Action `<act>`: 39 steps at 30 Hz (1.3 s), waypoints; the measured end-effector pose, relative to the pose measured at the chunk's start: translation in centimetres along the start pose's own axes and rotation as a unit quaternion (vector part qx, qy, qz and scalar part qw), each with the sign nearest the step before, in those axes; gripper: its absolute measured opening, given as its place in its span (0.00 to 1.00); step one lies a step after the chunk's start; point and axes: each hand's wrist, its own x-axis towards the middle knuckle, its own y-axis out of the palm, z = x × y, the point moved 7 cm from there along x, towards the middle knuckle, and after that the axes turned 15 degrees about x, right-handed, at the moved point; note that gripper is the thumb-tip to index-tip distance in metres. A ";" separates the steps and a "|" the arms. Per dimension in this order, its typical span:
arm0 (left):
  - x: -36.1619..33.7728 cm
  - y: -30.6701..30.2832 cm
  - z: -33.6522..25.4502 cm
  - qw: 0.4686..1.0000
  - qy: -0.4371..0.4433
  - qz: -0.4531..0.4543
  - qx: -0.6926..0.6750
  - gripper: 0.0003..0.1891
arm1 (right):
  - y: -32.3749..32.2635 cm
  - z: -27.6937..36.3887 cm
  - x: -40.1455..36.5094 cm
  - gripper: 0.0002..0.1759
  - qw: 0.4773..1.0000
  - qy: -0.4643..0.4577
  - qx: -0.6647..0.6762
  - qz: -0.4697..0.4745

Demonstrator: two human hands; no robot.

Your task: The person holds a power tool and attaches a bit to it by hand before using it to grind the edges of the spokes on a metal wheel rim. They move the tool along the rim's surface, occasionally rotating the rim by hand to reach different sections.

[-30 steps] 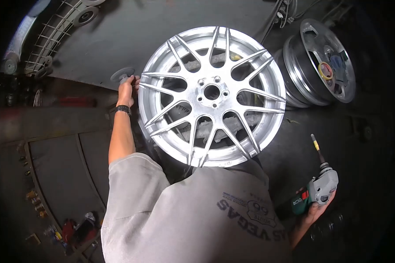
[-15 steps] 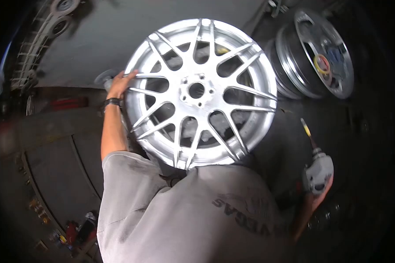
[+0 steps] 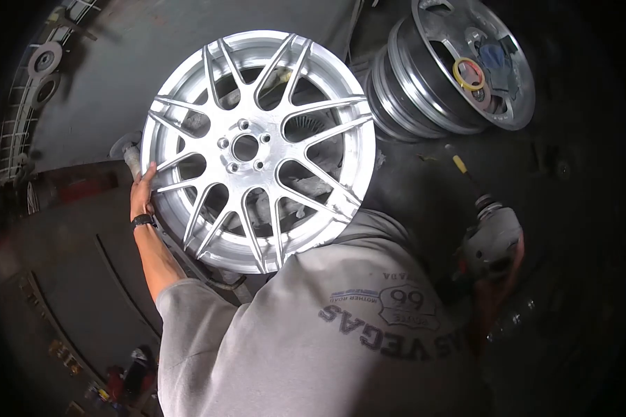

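A large silver multi-spoke wheel rim point(image 3: 245, 170) faces the camera in front of the grey shirt point(image 3: 285, 333). My left hand point(image 3: 145, 194), with a dark band on the wrist, grips the rim's left edge, fingertips on the front lip. At the right, away from the rim, my right hand point(image 3: 516, 257) is wrapped round a grey power tool point(image 3: 494, 240). A thin shaft with a yellow section point(image 3: 460, 165) extends from the tool up and left. Shadow hides much of the right hand.
Behind, at the upper right, more metal wheels point(image 3: 424, 80) stand together. A yellow ring point(image 3: 468, 74) and a blue item point(image 3: 495, 57) lie in the nearest one. Discs hang on a white wire rack point(image 3: 21, 111) at the far left. Small items lie low on the left.
The rim has shifted left in view and turned, with my left hand still on its edge. The power tool sits slightly higher and further left. The background wheels have also shifted left.
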 end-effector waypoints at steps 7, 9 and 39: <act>-0.8 -0.3 -0.8 0.999 -0.028 -0.002 0.023 0.56 | 0.9 0.0 2.5 0.75 0.983 0.132 0.099 0.085; -0.4 -0.2 -0.4 1.000 -0.025 0.012 0.014 0.57 | 0.6 -0.3 2.7 0.75 0.978 0.157 0.103 0.093; -43.0 24.1 -15.2 0.398 0.163 0.868 -0.249 0.40 | 14.8 1.1 -8.2 0.65 0.988 0.150 -0.043 -0.016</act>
